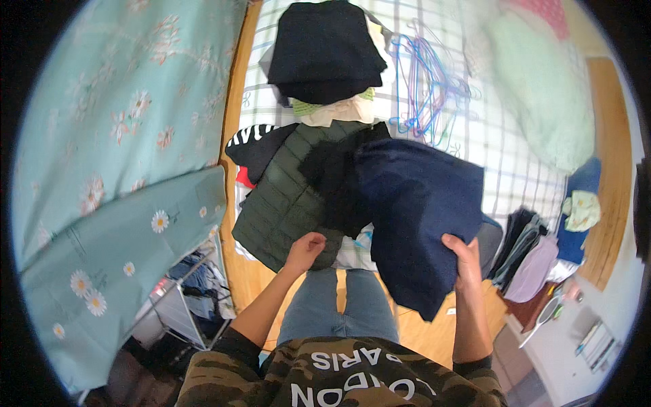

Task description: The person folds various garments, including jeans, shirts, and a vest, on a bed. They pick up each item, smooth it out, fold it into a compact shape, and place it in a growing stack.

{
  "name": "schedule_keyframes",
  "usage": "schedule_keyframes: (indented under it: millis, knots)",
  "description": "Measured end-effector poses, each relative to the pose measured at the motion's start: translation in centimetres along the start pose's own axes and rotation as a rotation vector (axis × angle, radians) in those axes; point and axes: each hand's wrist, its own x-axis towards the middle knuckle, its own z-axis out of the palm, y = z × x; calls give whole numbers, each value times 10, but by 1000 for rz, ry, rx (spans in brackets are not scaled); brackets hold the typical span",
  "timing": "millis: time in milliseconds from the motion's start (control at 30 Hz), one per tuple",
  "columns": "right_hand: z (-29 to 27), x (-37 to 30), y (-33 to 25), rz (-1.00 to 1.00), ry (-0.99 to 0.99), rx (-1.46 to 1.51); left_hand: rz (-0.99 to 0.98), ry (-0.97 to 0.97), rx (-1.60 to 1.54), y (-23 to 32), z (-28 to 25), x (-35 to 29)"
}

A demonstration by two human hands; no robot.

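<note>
A folded navy blue garment (424,210), perhaps trousers, hangs from my right hand (466,261), whose thumb lies on top of its right edge. My left hand (306,252) is over the lower edge of a dark green quilted jacket (281,197), its fingers curled and nothing visible in them. Whether it touches the jacket I cannot tell. Between the jacket and the navy garment lies a fuzzy black garment (337,173), partly covered by the navy cloth.
On the checked bedsheet (485,183) stands a pile topped with folded black clothes (325,51). Blue and purple hangers (427,81) lie beside it. A pale green pillow or blanket (542,88) is at far right, hanging clothes (525,251) below. A floral curtain (122,136) covers the left.
</note>
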Motion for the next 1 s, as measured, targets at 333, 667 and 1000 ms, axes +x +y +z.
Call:
schedule_keyframes:
  millis: [333,667,1000]
  knots:
    - [226,41,-198,-467,-145,468,94,225,-236,-47,-29,-50]
    - [315,266,-13,-88,-214,755,-213,352,-400,-128,-36,-67]
    - [174,283,33,197,-503,412,18,179,-371,-48,-53,-2]
